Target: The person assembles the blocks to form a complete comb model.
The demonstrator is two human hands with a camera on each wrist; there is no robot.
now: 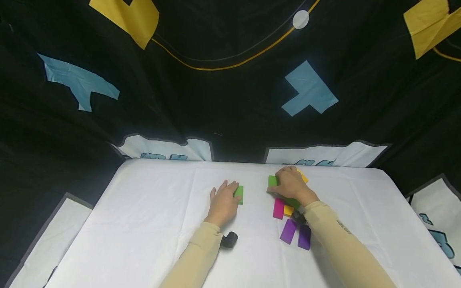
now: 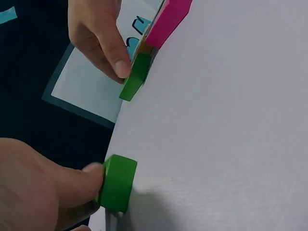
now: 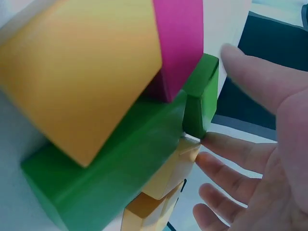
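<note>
My left hand (image 1: pixel 222 203) pinches a green block (image 2: pixel 118 183) between thumb and fingers, on the white table left of the other blocks. My right hand (image 1: pixel 291 185) is at the far end of the block group, beside a small green block (image 3: pixel 202 96). In the right wrist view its fingers are fairly straight; the index fingertip touches that block and the thumb stands slightly apart from it. Next to it lies a longer green block (image 3: pixel 110 159), with a magenta block (image 3: pixel 180 43) and a yellow block (image 3: pixel 86 72) on its near side. Yellow blocks (image 3: pixel 144 211) sit under the right fingers.
Two purple blocks, one on the left (image 1: pixel 288 231) and one on the right (image 1: pixel 304 237), lie nearest me in the group. The white table (image 1: pixel 144 208) ends at a black curtain (image 1: pixel 223 104) behind it. Black wrist cameras hang under both sleeves.
</note>
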